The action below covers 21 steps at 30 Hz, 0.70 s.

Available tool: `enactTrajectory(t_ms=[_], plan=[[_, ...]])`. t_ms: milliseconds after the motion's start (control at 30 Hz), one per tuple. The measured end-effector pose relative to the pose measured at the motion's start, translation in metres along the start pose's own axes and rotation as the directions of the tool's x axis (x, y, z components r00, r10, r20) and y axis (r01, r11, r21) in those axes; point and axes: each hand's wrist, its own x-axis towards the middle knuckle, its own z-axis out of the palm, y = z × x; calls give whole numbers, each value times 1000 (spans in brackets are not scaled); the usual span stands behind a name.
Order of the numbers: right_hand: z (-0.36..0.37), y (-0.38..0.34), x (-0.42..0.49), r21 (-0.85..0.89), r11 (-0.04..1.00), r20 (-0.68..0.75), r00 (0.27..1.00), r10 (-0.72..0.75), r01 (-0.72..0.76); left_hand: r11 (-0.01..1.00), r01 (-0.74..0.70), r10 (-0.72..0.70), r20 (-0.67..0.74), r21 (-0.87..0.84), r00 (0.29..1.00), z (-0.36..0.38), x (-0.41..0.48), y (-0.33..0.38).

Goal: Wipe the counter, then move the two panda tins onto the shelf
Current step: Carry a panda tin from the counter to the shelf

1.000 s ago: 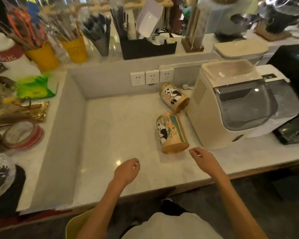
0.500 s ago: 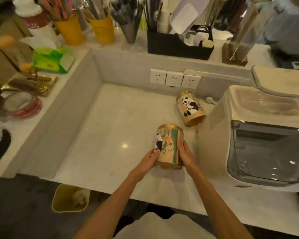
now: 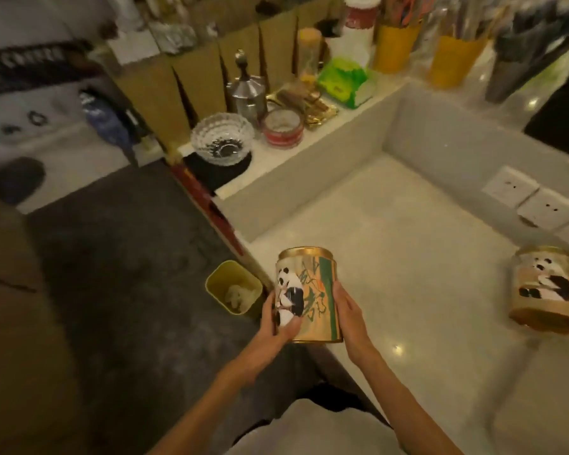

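Gold cylindrical panda tin [image 3: 306, 297] upright, lifted off pale marble tabletop [image 3: 408, 257] at near edge, clamped between left hand [image 3: 276, 320] and right hand [image 3: 349, 310]. Second panda tin [image 3: 544, 287] resting far right. Keep level, palms pressed evenly, carry toward cluttered raised shelf [image 3: 276, 152], seek bare spot.

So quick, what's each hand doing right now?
Left hand: closed on the panda tin, gripping its left side.
Right hand: closed on the same tin, gripping its right side.
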Motion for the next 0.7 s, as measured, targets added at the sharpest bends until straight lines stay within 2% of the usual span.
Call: enactTrajectory(t_ms=[100, 200, 267, 367, 433, 533, 600, 700], plan=[[72, 3, -3, -79, 996, 240, 969, 51, -33, 982, -74, 31, -243, -171, 969, -47, -65, -16], [154, 16, -21, -136, 987, 458, 879, 136, -82, 906, -136, -39, -399, -400, 916, -94, -138, -35], [216, 29, -42, -193, 978, 587, 790, 178, -77, 870, -234, 7, -462, -435, 887, -123, -191, -51], [310, 48, -88, -292, 956, 746, 622, 237, -14, 821, -359, 11, -616, -444, 788, -159, -272, -74], [371, 55, -122, -331, 943, 823, 497, 275, 25, 804, -431, -7, -730, -410, 683, -181, -327, -81], [463, 53, -179, -359, 924, 904, 294, 310, 129, 799, -523, -19, -882, -296, 471, -212, -406, -80], [522, 44, -213, -341, 917, 938, 142, 317, 206, 791, -580, -1, -949, -193, 315, -232, -450, -71], [604, 21, -255, -273, 907, 952, -49, 304, 319, 781, -622, 7, -995, -57, 99, -261, -502, -49]])
